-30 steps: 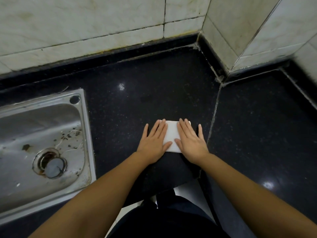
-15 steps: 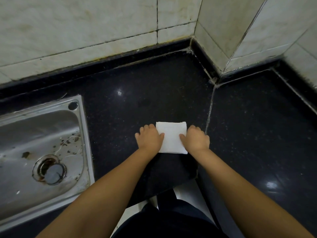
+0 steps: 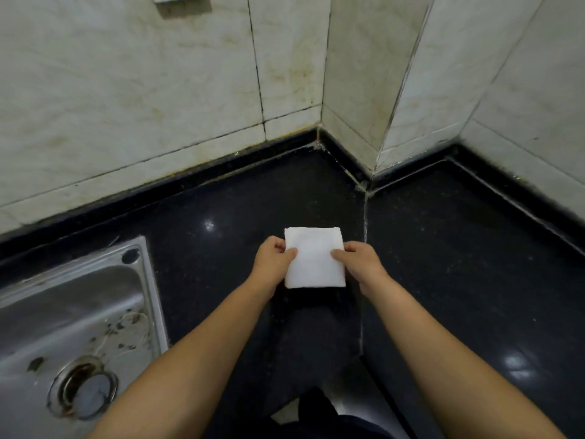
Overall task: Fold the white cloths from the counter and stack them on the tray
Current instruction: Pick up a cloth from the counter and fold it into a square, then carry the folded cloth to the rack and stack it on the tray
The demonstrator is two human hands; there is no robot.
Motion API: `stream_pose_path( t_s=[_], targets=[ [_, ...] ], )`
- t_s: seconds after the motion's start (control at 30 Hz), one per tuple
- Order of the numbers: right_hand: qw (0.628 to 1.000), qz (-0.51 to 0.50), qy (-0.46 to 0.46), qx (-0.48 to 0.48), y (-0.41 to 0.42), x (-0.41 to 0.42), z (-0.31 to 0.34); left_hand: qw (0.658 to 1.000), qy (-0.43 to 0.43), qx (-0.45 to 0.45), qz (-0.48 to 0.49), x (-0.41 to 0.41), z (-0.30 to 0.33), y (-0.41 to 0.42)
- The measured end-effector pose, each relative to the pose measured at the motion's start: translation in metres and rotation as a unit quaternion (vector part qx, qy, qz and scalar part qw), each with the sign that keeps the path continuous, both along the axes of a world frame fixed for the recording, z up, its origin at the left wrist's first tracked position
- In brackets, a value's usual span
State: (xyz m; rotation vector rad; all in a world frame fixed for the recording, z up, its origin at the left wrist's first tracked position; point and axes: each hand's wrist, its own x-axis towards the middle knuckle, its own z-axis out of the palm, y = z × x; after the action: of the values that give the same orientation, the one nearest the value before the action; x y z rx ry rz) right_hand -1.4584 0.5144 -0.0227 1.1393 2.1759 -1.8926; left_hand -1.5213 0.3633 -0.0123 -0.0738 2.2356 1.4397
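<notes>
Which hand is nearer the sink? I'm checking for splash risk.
Left. The left hand holds the folded white cloth on its sink side; the right hand holds the far edge.

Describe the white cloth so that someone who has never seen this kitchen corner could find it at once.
Start at the steel sink set in the black counter. To its right, near the counter's seam, the left hand and right hand pinch the two sides of a folded white cloth. It is the only white thing on the dark stone.
</notes>
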Motion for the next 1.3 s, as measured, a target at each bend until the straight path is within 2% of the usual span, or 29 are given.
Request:
stream_pose_path(
  t_s=[0.2,0.4,0.53,0.73,0.93,1.13,1.3],
  targets=[
    [0.984,-0.132,0.119,-0.008,-0.008,0.077,0.031,0.988,-0.059,0.122,-0.070,0.036,0.030,0.010],
    [0.949,-0.282,0.138,0.005,-0.032,0.205,0.035,0.957,-0.116,0.169,-0.203,0.126,0.039,0.023],
    [0.907,-0.395,0.146,0.015,-0.048,0.307,0.040,0.925,-0.136,0.165,-0.313,0.209,0.041,0.043],
    [0.824,-0.543,0.153,0.046,-0.081,0.475,0.042,0.854,-0.149,0.148,-0.475,0.362,0.045,0.074],
    [0.731,-0.669,0.112,0.073,-0.140,0.682,0.041,0.751,-0.197,0.139,-0.614,0.574,0.035,0.072],
    [0.648,-0.747,0.093,0.115,-0.204,0.888,0.053,0.681,-0.238,0.132,-0.679,0.805,0.033,0.043],
    [0.606,-0.779,0.079,0.136,-0.231,1.006,0.065,0.634,-0.258,0.128,-0.718,0.932,0.045,0.031]
  ],
)
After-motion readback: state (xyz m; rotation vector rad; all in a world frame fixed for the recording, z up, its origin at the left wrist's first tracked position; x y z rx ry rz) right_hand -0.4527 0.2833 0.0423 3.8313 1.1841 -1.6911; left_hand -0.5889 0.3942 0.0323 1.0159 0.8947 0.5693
